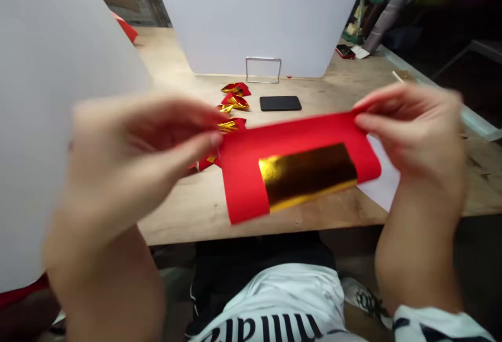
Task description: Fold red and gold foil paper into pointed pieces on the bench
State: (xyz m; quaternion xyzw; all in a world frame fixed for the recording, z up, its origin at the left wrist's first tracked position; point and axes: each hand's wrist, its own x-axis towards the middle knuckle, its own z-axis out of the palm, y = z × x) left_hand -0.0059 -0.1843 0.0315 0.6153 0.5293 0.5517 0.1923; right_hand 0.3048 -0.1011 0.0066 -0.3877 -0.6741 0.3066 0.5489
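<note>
And here the red sheet (245, 180) is held up by both hands, stretched out above the near part of the bench (184, 221). Its upper left corner is gripped by the left hand (121, 156), pinched between thumb and fingers, that hand caught in a blur. Over on the other side, the upper right end is pinched by the right hand (421, 127), closed on the edge with thumb and fingertips. The sheet is tilted, its left end hanging lower, and a shiny gold panel (309, 174) is shown along its lower part, bare red being left on either side.

Beyond it, the folded red-and-gold pieces (235, 102) are lined up on the bench, the nearer ones partly hidden by the left hand and the sheet. Just to their right, a black phone (280, 103) is laid flat. Behind that, a wire stand (263, 59) is seen at the foot of a big white board (259, 18). The left side is filled by another white panel (58, 96), and a white sheet (382, 174) is partly covered by the right hand and the red sheet.
</note>
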